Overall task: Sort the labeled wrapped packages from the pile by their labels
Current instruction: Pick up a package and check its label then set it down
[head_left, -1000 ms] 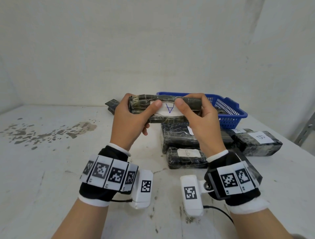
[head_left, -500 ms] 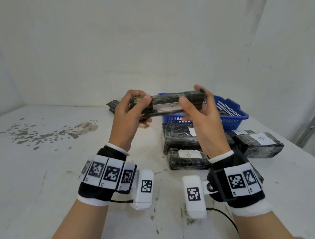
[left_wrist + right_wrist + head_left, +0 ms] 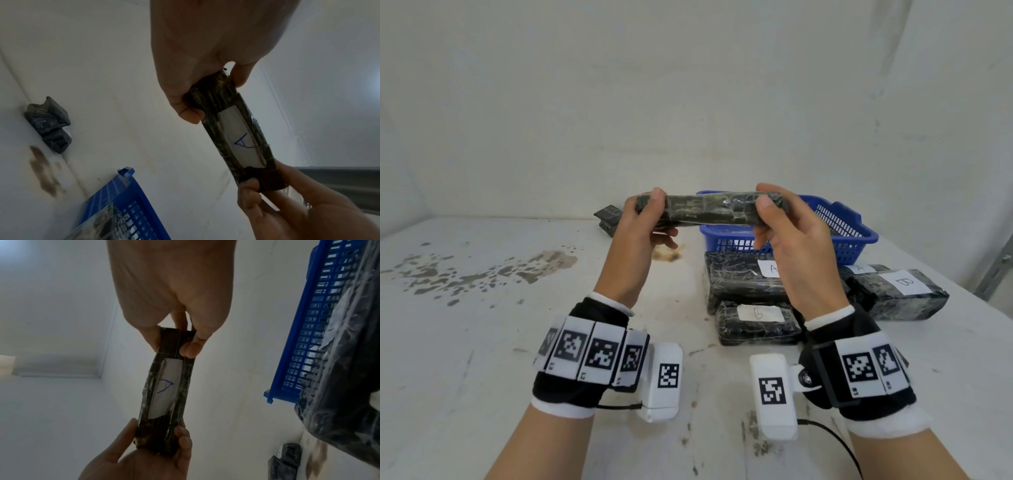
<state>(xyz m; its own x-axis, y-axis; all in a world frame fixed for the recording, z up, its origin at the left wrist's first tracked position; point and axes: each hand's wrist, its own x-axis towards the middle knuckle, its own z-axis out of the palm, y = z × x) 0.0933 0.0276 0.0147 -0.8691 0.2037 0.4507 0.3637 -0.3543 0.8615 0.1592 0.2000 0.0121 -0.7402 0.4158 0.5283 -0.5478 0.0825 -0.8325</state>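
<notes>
Currently both hands hold one dark wrapped package [image 3: 709,213] level in the air above the tabletop [image 3: 482,342], in front of the blue basket [image 3: 852,236]. Left hand [image 3: 643,236] grips its left end, fingers and thumb curled round it; right hand [image 3: 794,240] pinches the right end between thumb and fingers. The white label [image 3: 240,138], marked "A" in blue, faces away from the head view and shows only in the wrist views. On the tabletop at 4 o'clock from the held package lie more wrapped packages: one marked "A" [image 3: 743,284] just before the basket, a smaller one marked "B" [image 3: 756,323] touching its near side, another "B" package [image 3: 897,294] at 3 o'clock of these. A loose dark package [image 3: 607,219] lies at 10 o'clock, near the wall.
</notes>
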